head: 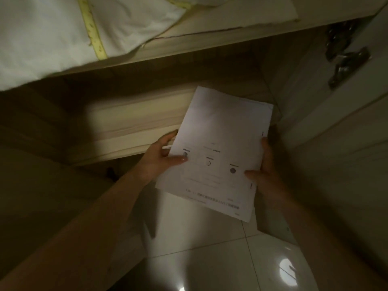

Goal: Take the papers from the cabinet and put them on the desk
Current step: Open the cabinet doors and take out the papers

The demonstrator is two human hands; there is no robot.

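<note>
Dim light. I hold the papers (220,152), a thin stack with print on the top sheet, in both hands at the open cabinet (134,131). My left hand (161,158) grips the left edge, thumb on top, fingers curled under. My right hand (264,173) grips the lower right edge, thumb across the sheet. The stack's far end lies over the lower shelf, its near end over the tiled floor (220,255). White bedding (63,28) sits on the shelf above. Door hinge (344,59) at right.
</note>
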